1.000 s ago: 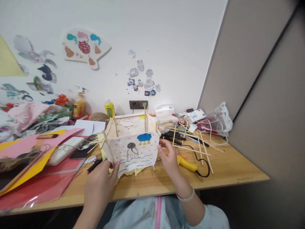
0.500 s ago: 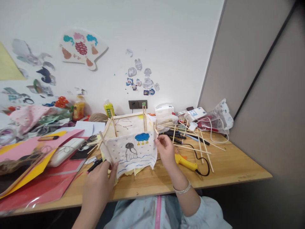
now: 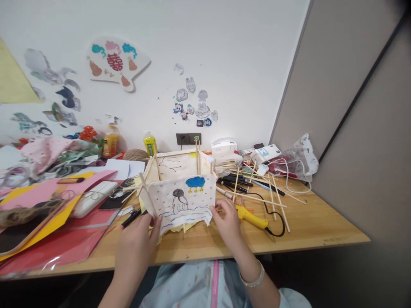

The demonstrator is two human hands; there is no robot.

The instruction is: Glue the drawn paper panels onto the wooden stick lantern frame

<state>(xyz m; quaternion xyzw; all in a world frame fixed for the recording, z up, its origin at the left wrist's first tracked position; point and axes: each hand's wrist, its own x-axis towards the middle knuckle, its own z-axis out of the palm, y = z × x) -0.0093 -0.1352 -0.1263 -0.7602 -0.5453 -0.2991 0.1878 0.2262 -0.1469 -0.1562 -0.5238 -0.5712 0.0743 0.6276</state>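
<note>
A drawn white sheet (image 3: pixel 180 203) is held upright across the front of a stick frame (image 3: pixel 197 164) over the wooden surface (image 3: pixel 305 226), its picture turned toward the camera, its long axis running left to right. The lower left edge is pinched in the closed grip of the left hand (image 3: pixel 137 235); the right edge is met by the right hand (image 3: pixel 226 220), though whether its near-closed grip takes hold cannot be told. Much of the frame is hidden.

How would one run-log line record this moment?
left hand: pinching left edge of white illustrated sheet | right hand: at its lower right edge | yellow corded glue gun: on brown wooden table
</note>
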